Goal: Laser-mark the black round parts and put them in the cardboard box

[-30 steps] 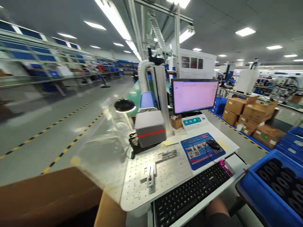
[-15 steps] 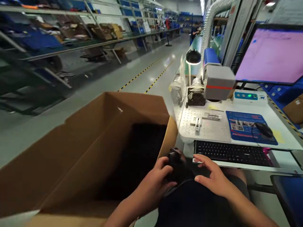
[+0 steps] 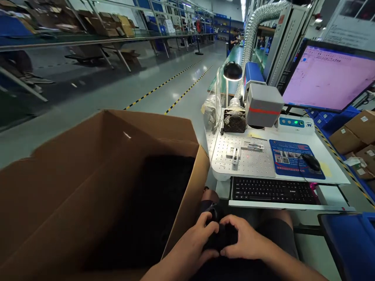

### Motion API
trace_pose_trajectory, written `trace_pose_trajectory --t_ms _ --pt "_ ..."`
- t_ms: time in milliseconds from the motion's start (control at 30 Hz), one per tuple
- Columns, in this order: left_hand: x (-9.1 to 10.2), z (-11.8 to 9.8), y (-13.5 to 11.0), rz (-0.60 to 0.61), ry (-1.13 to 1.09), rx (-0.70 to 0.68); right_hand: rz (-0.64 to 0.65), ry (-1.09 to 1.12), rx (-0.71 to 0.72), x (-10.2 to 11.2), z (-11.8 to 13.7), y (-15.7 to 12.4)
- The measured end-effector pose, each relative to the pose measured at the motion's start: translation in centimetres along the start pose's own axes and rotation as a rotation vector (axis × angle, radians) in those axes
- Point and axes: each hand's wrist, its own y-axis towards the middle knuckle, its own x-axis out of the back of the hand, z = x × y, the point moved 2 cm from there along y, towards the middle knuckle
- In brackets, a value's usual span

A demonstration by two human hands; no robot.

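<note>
- Head view: a black piece (image 3: 227,236) sits low at the near side, between the two hands and over the person's lap, just right of the cardboard box.
- Its look is dark and plain; against the dark clothing its outline, finish and full shape cannot be told.
- By the loose, two-handed hold it is probably light and fairly stiff, not fragile; whether it is slippery I cannot judge. Its opposite sides, where thumbs and fingers meet it, seem the sound place to grip.
- The left hand (image 3: 195,238) curls about the piece from the left, fingers bent and thumb nearer; it appears closed on it.
- The right hand (image 3: 244,240) arches round the right side, thumb near and fingers far, apparently gripping the piece too; exact contact is lost in shadow.
- The cardboard box (image 3: 189,199) stands open on the left, with a dark mass (image 3: 166,187) inside that is too dim to make out.
- Beyond the hands lie a black keyboard (image 3: 272,191), a perforated plate (image 3: 249,168) and a grey machine head (image 3: 263,105).
- A blue bin (image 3: 348,244) stands at the near right.
</note>
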Motion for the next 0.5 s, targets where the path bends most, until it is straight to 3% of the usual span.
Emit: trace_pose_trajectory --t_ms 133,233,300,367,433,500 --pt "0.3 1.4 0.0 0.006 -0.035 0.082 0.106 0.078 -0.063 -0.7 -0.8 0.2" --pt "1.3 3.6 0.1 -0.109 -0.114 0.170 0.141 0.100 -0.038 -0.4 -0.7 0.2" --pt "2.3 5.2 0.1 -0.336 -0.211 0.222 0.124 0.082 -0.055 0.7 -0.3 0.1" --pt "3.4 6.6 -0.1 -0.689 -0.304 0.271 0.058 0.056 -0.046 2.5 0.2 0.3" --pt "4.0 7.6 -0.5 -1.068 -0.350 0.341 -0.058 0.043 0.012 5.1 0.9 1.2" --pt "3.9 8.4 -0.9 -1.325 -0.406 0.405 -0.230 0.028 0.069 8.1 1.5 3.0"
